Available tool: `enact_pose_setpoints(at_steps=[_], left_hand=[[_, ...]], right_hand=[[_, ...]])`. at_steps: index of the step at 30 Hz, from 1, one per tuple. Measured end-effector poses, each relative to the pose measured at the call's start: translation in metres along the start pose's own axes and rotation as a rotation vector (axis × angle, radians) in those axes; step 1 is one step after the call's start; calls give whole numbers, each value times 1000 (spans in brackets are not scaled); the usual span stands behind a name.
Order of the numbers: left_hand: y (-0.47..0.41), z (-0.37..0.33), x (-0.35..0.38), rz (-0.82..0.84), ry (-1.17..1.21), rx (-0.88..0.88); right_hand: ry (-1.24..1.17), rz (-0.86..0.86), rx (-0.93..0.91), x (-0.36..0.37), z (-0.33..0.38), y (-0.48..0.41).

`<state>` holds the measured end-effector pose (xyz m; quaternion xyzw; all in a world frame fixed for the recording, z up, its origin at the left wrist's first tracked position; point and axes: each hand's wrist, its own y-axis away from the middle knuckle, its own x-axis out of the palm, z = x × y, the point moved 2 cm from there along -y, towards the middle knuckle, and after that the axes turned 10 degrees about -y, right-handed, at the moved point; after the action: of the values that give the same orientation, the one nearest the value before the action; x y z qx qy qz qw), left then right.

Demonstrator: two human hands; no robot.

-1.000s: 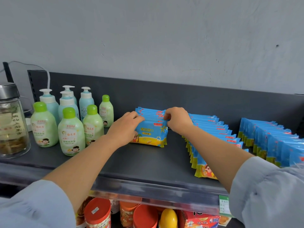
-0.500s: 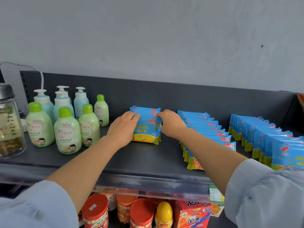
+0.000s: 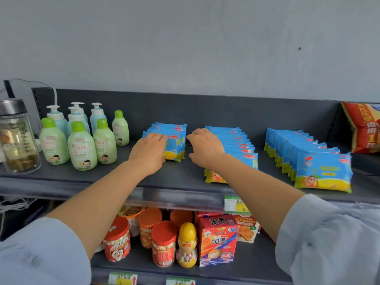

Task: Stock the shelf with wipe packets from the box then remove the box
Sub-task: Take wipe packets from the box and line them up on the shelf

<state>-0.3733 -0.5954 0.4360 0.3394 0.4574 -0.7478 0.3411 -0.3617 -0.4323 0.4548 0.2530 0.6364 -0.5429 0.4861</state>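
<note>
So, the short row of wipe packets (image 3: 175, 140) stands upright on the dark shelf (image 3: 102, 178), my left hand (image 3: 149, 150) flat-fingered against its front, my right hand (image 3: 204, 148) relaxed and empty just beside it. Green lotion bottles (image 3: 82, 149) stand further left.

light: bright, even; shadows: soft; edges: wide-angle bowed; focus: slightly soft

Left hand (image 3: 149, 153) rests on wipe packets (image 3: 176, 145), right hand (image 3: 205, 149) just beside.
</note>
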Motion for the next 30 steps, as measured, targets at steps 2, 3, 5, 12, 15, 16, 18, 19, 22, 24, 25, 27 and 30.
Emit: enact_pose_setpoints(at_steps=[2,3,5,12,15,16,18,19,22,24,25,27,30], left_hand=[[13,-16,-15,5,-11,-31],[20,-26,-22,8,-9,-46],[37,-47,-37,20,6,-72],[99,-129,-81,83,39,-96],[121,-160,-96,110,46,-80],[126,-169,-100,115,47,-71],[135,-186,-108,119,63,-55],[139,-194,-111,120,76,-49],[149,-218,-117,118,115,-10],[157,-237,-120,109,151,26],[162,-247,-121,113,167,48],[172,-269,-119,132,197,93],[188,-305,-115,144,236,177]], right_hand=[[2,-14,-27,-9,-5,22],[2,-16,-39,-14,-8,34],[8,-14,-56,-22,-16,60],[36,51,-62,-47,-50,161],[52,90,-33,-55,-65,198],[52,95,-14,-58,-71,210],[51,107,26,-63,-80,232],[54,116,42,-65,-85,242],[53,149,107,-71,-98,276],[48,172,155,-73,-107,299],[48,184,184,-73,-112,311],[57,202,240,-72,-122,337],[73,253,326,-72,-138,380]])
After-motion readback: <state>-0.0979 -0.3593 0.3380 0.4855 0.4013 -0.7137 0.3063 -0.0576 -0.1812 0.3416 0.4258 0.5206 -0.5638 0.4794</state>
